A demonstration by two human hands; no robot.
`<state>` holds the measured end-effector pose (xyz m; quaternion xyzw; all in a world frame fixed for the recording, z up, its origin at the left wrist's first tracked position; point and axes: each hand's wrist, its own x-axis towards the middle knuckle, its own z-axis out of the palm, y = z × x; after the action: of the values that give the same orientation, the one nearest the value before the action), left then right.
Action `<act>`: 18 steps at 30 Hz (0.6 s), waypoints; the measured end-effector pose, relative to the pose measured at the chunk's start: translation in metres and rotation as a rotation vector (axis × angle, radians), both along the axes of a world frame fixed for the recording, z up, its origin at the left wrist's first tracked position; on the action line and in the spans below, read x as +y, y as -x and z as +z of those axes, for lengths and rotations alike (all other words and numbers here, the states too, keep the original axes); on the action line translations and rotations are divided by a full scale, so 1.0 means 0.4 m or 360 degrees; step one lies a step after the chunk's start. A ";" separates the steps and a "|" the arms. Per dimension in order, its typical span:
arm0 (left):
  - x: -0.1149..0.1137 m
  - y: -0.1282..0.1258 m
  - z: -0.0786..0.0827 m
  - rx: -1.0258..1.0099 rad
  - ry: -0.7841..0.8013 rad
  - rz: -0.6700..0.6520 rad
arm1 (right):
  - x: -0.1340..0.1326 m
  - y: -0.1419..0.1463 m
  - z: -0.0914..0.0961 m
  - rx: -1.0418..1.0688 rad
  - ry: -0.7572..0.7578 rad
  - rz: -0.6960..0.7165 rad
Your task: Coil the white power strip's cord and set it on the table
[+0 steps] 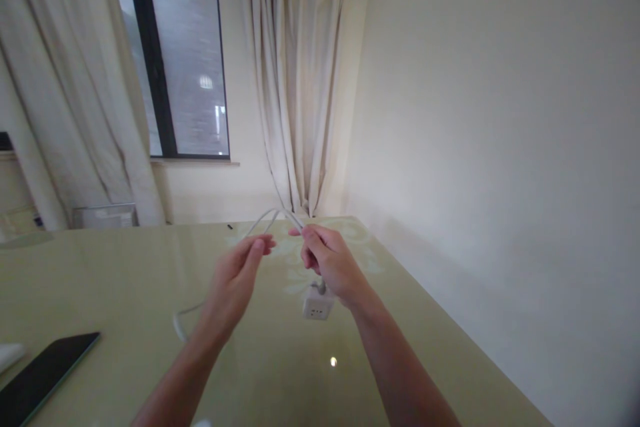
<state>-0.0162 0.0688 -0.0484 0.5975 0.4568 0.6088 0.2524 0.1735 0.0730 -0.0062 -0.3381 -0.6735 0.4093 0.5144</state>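
A white power cable (273, 211) arches in a doubled loop between my two hands above the table. My right hand (327, 259) is closed around it, thumb on top. My left hand (240, 267) has its thumb pressed to its fingers where the cable runs down to it; the exact grip is partly hidden. A white socket block (318, 307) with outlet holes facing me hangs or sits just below my right hand, a short piece of cord leading up from its top. Another stretch of white cable (179, 327) curves out to the left of my left forearm.
The glossy greenish table (280, 373) meets a plain wall (500, 147) on the right. A dark flat tablet-like object (45, 373) and a white item (10, 355) lie at the left. A tiny dark object (230, 227) rests near the far edge, before curtains (300, 80).
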 end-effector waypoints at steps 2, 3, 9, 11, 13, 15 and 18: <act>-0.041 -0.061 0.030 -0.0250 0.0082 -0.0289 | -0.010 0.023 -0.009 -0.0055 0.0008 0.0086; -0.055 -0.082 0.039 -0.0364 0.0101 -0.0345 | -0.015 0.032 -0.012 -0.0062 0.0024 0.0122; -0.062 -0.087 0.029 -0.0634 0.0244 -0.0490 | -0.023 0.060 -0.029 -0.0043 0.0171 0.0250; -0.054 -0.071 0.026 -0.0728 0.0286 -0.0443 | -0.017 0.058 -0.028 -0.0015 0.0161 0.0174; -0.050 -0.053 0.033 -0.0836 0.0286 -0.0307 | -0.009 0.046 -0.019 0.0081 0.0145 0.0035; -0.051 -0.028 0.051 -0.0901 0.0233 -0.0178 | 0.002 0.022 -0.003 0.0262 0.0086 -0.0162; -0.058 0.026 0.090 -0.0893 0.0074 -0.0071 | 0.017 -0.037 0.028 0.0660 -0.0131 -0.0507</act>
<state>-0.0265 0.0454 -0.0124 0.4097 0.3696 0.7340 0.3959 0.1885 0.0798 0.0051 -0.3276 -0.5081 0.3559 0.7126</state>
